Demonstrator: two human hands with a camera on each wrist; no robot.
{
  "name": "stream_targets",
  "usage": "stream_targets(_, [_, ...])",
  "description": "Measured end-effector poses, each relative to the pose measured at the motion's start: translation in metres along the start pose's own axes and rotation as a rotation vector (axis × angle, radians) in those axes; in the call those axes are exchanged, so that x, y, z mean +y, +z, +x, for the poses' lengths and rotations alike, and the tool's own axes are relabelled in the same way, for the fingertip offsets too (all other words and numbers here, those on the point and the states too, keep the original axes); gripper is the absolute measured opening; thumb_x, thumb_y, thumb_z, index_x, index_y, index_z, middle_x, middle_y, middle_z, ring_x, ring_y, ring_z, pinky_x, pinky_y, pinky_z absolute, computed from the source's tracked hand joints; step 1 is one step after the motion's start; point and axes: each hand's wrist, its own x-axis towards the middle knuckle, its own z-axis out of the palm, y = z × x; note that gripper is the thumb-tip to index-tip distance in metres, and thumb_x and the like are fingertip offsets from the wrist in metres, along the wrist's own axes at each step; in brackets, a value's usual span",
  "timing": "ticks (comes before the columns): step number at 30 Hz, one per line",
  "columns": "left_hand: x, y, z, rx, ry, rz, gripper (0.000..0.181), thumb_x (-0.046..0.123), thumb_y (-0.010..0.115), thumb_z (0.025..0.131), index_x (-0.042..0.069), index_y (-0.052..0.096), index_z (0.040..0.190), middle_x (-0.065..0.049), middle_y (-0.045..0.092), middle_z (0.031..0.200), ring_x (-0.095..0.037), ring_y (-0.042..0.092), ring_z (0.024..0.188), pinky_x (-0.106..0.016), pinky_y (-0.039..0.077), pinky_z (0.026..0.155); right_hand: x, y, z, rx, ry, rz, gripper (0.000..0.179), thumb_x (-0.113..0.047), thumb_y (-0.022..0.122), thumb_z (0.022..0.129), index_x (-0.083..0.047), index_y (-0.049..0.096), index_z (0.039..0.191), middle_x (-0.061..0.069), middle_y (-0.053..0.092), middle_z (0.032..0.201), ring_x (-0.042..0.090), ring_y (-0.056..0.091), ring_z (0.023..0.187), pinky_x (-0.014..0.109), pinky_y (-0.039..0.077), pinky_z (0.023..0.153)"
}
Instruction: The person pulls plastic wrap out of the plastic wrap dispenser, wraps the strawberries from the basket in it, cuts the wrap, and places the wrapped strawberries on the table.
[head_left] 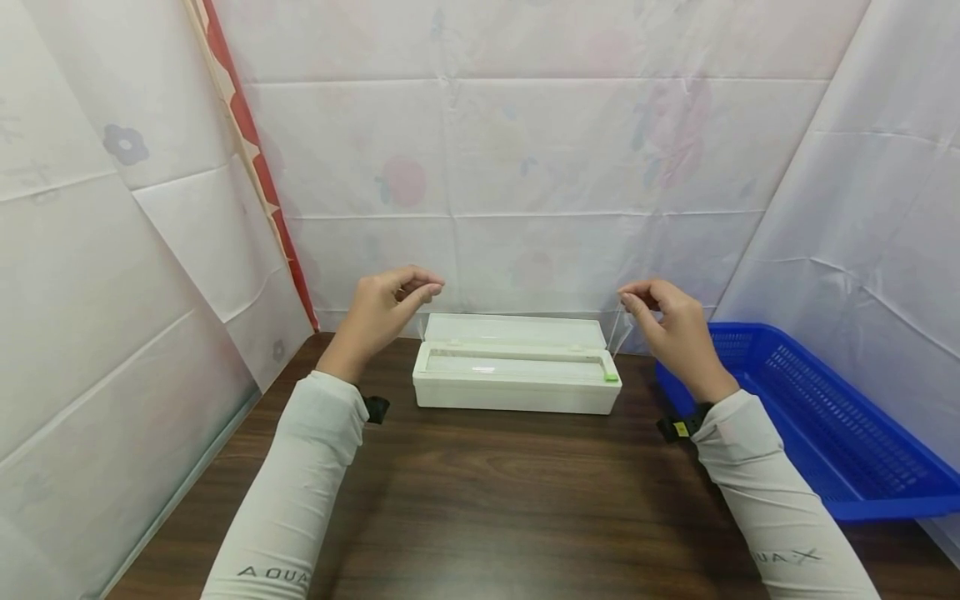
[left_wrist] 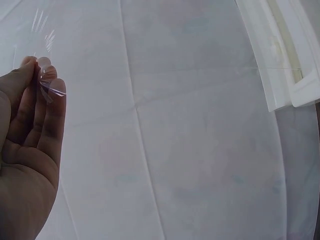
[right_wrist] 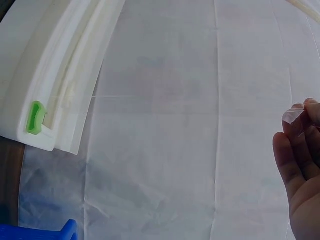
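Clear film (left_wrist: 53, 91) pinched in left hand (left_wrist: 31, 147), plainest in left-wrist view.

Creased pale sheets (head_left: 510, 150) (one bearing a grey flower (head_left: 125, 144)) enclose a dark wood-grain table (head_left: 480, 500) on three sides.

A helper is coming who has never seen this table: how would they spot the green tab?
On the dark table, find the long white box with its lid open. The tab sits near its front right corner, the only bright green piece on all that white.
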Motion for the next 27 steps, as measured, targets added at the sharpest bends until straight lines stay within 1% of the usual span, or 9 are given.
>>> stream_targets(3, [0.002, -0.001, 0.001, 0.003, 0.000, 0.004, 0.013, 0.018, 0.064, 0.089, 0.013, 0.070, 0.099, 0.001, 0.071, 0.089, -0.002, 0.060, 0.072, -0.031, 0.049, 0.056, 0.000, -0.001, 0.000, 0.002, 0.000, -0.003, 0.015, -0.019, 0.056, 0.094, -0.008, 0.066, 0.098, 0.001, 0.065, 0.086, 0.006, 0.056, 0.077, 0.021, 0.046, 0.063])
stream_targets(10, [0.005, -0.003, 0.002, 0.011, 0.001, 0.026, 0.012, 0.021, 0.064, 0.089, 0.016, 0.070, 0.098, 0.002, 0.071, 0.088, -0.002, 0.059, 0.071, -0.030, 0.047, 0.053, -0.003, -0.003, 0.002, 0.021, -0.002, 0.005, 0.014, -0.018, 0.057, 0.093, -0.008, 0.066, 0.098, 0.001, 0.065, 0.086, 0.006, 0.056, 0.077, 0.021, 0.044, 0.062])
stream_targets(14, [0.007, -0.005, 0.004, 0.013, 0.011, 0.021, 0.013, 0.021, 0.063, 0.089, 0.015, 0.070, 0.098, 0.002, 0.071, 0.088, -0.002, 0.059, 0.072, -0.030, 0.046, 0.052, -0.006, -0.004, 0.005, 0.039, -0.010, 0.014, 0.013, -0.016, 0.058, 0.092, -0.007, 0.067, 0.097, 0.002, 0.066, 0.087, 0.007, 0.057, 0.078, 0.020, 0.045, 0.064])
stream_targets(17, [0.008, -0.007, 0.005, 0.017, 0.017, 0.018, 0.014, 0.021, 0.062, 0.090, 0.014, 0.070, 0.099, 0.001, 0.071, 0.089, -0.003, 0.059, 0.073, -0.031, 0.046, 0.053, -0.007, -0.006, 0.006, 0.048, -0.024, 0.015, 0.012, -0.015, 0.059, 0.092, -0.008, 0.067, 0.097, 0.002, 0.067, 0.088, 0.008, 0.057, 0.079, 0.017, 0.044, 0.064])
stream_targets(21, [0.009, -0.009, 0.006, 0.024, 0.024, 0.017, 0.014, 0.021, 0.062, 0.090, 0.015, 0.070, 0.099, 0.001, 0.071, 0.089, -0.008, 0.060, 0.073, -0.031, 0.047, 0.055, -0.007, -0.007, 0.009, 0.054, -0.047, 0.016, 0.012, -0.014, 0.059, 0.092, -0.009, 0.068, 0.098, 0.002, 0.067, 0.088, 0.007, 0.057, 0.078, 0.017, 0.043, 0.062])
stream_targets(24, [0.009, -0.010, 0.006, 0.027, 0.022, 0.023, 0.014, 0.022, 0.062, 0.090, 0.016, 0.070, 0.100, 0.001, 0.071, 0.089, -0.007, 0.060, 0.073, -0.031, 0.048, 0.056, -0.008, -0.008, 0.010, 0.054, -0.059, 0.015, 0.012, -0.014, 0.059, 0.092, -0.010, 0.068, 0.099, 0.002, 0.066, 0.088, 0.007, 0.057, 0.078, 0.018, 0.043, 0.062])
stream_targets(27, [0.010, -0.010, 0.008, 0.030, 0.022, 0.033, 0.015, 0.024, 0.061, 0.090, 0.015, 0.070, 0.099, 0.001, 0.071, 0.088, -0.003, 0.059, 0.071, -0.030, 0.048, 0.056, -0.008, -0.009, 0.010, 0.057, -0.059, 0.018, 0.012, -0.014, 0.059, 0.091, -0.009, 0.068, 0.099, 0.002, 0.067, 0.088, 0.007, 0.057, 0.079, 0.018, 0.043, 0.063])
